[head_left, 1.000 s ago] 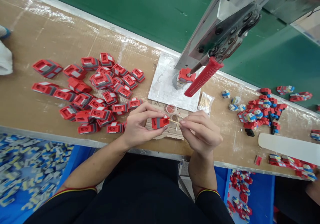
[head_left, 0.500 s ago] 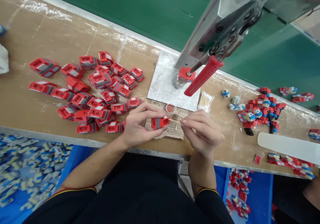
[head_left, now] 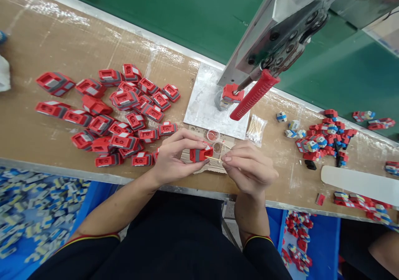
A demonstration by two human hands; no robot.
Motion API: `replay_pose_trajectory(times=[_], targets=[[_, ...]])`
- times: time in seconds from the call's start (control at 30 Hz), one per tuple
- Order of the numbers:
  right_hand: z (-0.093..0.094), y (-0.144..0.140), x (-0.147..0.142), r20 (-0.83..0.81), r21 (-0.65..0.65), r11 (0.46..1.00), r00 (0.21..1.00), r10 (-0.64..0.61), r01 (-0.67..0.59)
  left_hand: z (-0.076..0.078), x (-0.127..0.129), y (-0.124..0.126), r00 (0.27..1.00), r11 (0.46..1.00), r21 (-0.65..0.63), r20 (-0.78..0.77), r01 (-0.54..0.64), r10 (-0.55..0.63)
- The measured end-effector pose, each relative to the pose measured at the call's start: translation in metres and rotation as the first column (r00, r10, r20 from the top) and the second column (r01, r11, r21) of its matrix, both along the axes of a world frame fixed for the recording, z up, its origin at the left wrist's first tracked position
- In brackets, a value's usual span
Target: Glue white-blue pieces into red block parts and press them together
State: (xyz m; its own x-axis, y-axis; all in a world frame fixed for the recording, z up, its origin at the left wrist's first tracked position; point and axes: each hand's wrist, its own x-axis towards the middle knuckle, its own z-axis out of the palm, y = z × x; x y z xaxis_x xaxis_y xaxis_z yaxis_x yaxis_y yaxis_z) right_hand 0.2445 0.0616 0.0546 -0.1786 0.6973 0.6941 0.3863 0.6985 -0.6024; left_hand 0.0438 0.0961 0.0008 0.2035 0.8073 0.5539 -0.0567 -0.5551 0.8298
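In my left hand (head_left: 174,153) is a red and grey toy car shell (head_left: 198,153), gripped between thumb and fingers with its open end turned right. My right hand (head_left: 251,165) pinches a thin cotton swab (head_left: 213,158), whose tip meets the lower edge of that open end. Just behind the shell lie two small round clear cups (head_left: 213,135), one holding something reddish. They rest on a piece of cardboard (head_left: 202,168), partly hidden by my hands. A pack of cotton swabs (head_left: 256,129) lies beyond my right hand.
A lever press (head_left: 255,95) with a red handle stands on a metal plate (head_left: 199,101), a red part under its rod. Many red shells (head_left: 124,101) spread left; red and blue parts (head_left: 327,134) pile right. A green belt (head_left: 187,13) runs behind. Blue bins (head_left: 96,199) sit below.
The swab tip has moved from the upper to the lower edge of the shell's opening, my right hand shifting slightly left. On the belt, toy parts have moved right.
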Motion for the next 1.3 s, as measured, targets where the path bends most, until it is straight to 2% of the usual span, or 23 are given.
replay_pose_trajectory(times=[0.73, 0.93, 1.17, 1.23, 1.3], targets=[[0.002, 0.001, 0.006, 0.063, -0.005, 0.999, 0.997, -0.049, 0.05, -0.001, -0.001, 0.0, 0.999, 0.999, -0.007, -0.01, -0.039, 0.039], [0.003, 0.0, 0.0, 0.015, 0.001, 1.0, 1.0, 0.015, -0.015, -0.004, -0.002, 0.0, 0.999, 1.0, 0.001, -0.029, -0.025, 0.025], [0.0, 0.0, 0.006, 0.044, -0.026, 0.998, 0.998, -0.05, 0.052, -0.002, -0.001, 0.0, 1.0, 1.0, -0.005, -0.023, 0.002, -0.002], [0.0, -0.002, 0.014, -0.013, -0.003, 0.998, 0.998, -0.059, 0.059, -0.002, 0.0, 0.001, 1.0, 1.0, -0.009, 0.013, 0.005, -0.004], [0.002, -0.006, 0.027, -0.092, 0.038, 0.991, 0.988, -0.121, 0.125, -0.003, 0.0, 0.002, 0.998, 1.0, -0.012, 0.066, 0.009, -0.008]])
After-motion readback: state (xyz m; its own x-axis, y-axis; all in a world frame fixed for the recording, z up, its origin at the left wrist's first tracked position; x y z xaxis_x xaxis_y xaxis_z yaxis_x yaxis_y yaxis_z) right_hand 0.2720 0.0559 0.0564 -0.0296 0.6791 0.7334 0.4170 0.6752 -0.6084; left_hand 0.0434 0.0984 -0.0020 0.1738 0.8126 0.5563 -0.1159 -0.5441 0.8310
